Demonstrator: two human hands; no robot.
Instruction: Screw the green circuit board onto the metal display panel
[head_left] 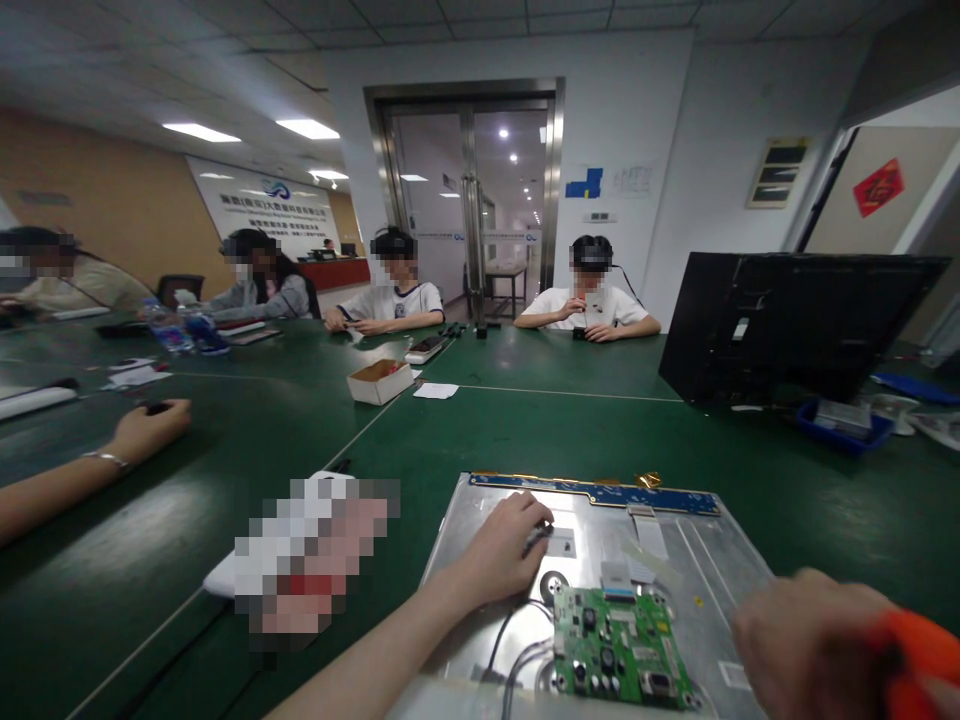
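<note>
A flat metal display panel (720, 570) lies on the green table in front of me, its bare back facing up. Screwed to it are a green circuit board (622, 645) and, along the far edge, a narrow blue circuit board (600, 494). My left hand (510, 548) rests on the panel's left part, fingers curled round something small and greyish that I cannot make out. Thin dark cables run below that hand to the green board. At the panel's right side my right hand (806, 640) is closed and smeared by motion, with an orange-red object (926, 650) in it; its kind is unclear.
Left of the panel lies a white power strip (232, 575) beside a blurred-out pinkish item. A small open box (380, 381) stands further back. A black monitor (795, 320) and a blue tray (844, 425) are at right. Another person's arm (97, 470) reaches in from the left; several people sit around the table.
</note>
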